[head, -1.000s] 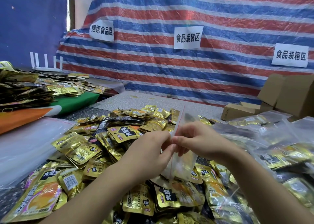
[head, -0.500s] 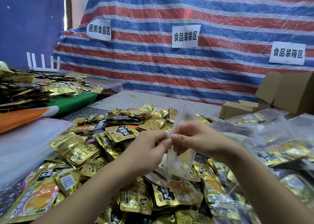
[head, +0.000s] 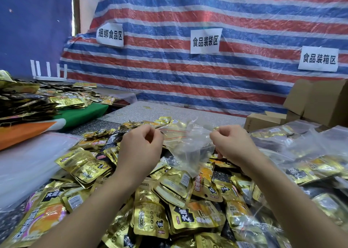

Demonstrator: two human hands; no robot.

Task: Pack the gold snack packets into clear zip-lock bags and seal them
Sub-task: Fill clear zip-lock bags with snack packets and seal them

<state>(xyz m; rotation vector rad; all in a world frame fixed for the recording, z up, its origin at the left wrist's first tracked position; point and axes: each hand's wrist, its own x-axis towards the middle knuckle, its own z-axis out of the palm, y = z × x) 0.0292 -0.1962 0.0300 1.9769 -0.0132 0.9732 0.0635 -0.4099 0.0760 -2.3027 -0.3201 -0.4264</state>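
Note:
An empty clear zip-lock bag with a red zip line is stretched between my hands above a heap of gold snack packets. My left hand pinches the bag's top edge at its left end. At the right end my right hand pinches the same edge. The bag's mouth is pulled wide and its body hangs crumpled between the hands. No packet is inside it.
Filled clear bags lie piled at the right, with cardboard boxes behind them. A stack of clear plastic sheets lies at the left, beyond it another packet pile on a green and orange surface. A striped tarp hangs behind.
My hands were together, pinching the bag's edge. They have moved apart sideways, pulling the bag's top out wide between them.

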